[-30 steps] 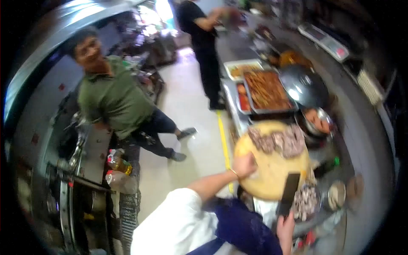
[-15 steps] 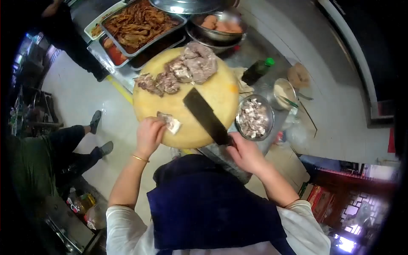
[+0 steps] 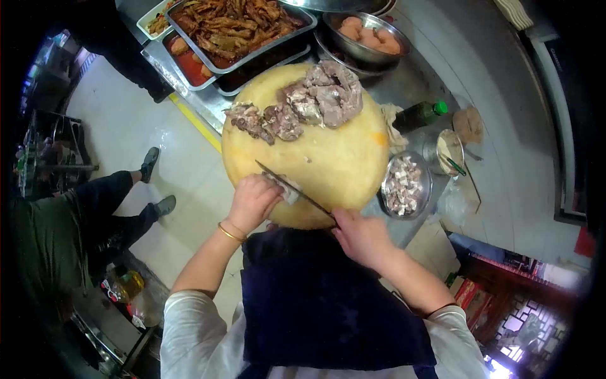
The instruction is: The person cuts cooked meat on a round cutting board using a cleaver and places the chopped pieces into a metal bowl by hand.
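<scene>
My right hand [image 3: 361, 237] is closed round the handle of a cleaver [image 3: 303, 194], whose blade stands on edge over the near part of a round yellow chopping board [image 3: 341, 158]. Beneath my left hand [image 3: 254, 197], a pale piece of meat [image 3: 290, 189] is pinned to the board by curled fingers. The blade runs right beside those fingers, along the meat; whether it has cut in, I cannot tell. Larger chunks of cooked meat [image 3: 334, 95] lie across the far side of the board. To the right, a bowl of diced meat [image 3: 405, 186] sits close to the board.
Beyond the board are a metal tray of browned food [image 3: 233, 31] and a steel bowl of orange-pink pieces [image 3: 369, 38]. A green-capped bottle [image 3: 420, 115] and a metal container [image 3: 448, 151] stand at the right. A seated person [image 3: 57, 246] and another standing person [image 3: 123, 44] are at the left.
The cleaver has swung left and turned from lying flat to on edge beside the meat piece. My left fingers have curled over that piece. The camera view has shifted, moving the board rightward.
</scene>
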A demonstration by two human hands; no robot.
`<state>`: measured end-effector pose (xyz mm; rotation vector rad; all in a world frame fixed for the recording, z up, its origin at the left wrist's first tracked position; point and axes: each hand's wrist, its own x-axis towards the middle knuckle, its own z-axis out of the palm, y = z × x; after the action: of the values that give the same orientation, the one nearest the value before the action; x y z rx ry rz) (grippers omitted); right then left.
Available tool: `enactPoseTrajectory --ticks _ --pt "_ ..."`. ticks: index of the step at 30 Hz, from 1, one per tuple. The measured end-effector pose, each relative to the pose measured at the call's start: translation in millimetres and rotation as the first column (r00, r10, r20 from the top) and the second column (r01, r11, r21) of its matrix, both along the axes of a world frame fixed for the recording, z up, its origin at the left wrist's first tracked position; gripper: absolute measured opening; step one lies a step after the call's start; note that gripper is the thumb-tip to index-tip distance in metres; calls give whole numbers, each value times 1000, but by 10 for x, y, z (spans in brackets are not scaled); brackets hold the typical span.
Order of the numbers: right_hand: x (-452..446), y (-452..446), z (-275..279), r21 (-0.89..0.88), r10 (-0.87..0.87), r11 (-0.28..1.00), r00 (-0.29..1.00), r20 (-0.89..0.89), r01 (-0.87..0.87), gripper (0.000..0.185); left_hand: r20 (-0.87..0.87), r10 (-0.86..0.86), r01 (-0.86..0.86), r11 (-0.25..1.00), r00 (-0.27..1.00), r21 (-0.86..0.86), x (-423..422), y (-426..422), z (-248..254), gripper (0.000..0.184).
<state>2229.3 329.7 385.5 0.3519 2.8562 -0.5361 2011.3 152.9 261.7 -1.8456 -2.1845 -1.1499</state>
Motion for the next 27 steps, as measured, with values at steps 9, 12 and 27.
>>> enactPoseTrajectory --ticks 9,12,27 --pt "36 -52 24 30 2 1000 991 131 -6 41 -14 74 -75 995 997 -64 34 13 9 19" --pt "81 -42 -22 -16 -49 999 991 122 51 38 10 64 -63 991 998 -122 10 30 71 20" --pt "497 220 -316 -90 -343 937 938 -44 338 36 -75 -163 135 948 984 -287 -251 434 414 36"
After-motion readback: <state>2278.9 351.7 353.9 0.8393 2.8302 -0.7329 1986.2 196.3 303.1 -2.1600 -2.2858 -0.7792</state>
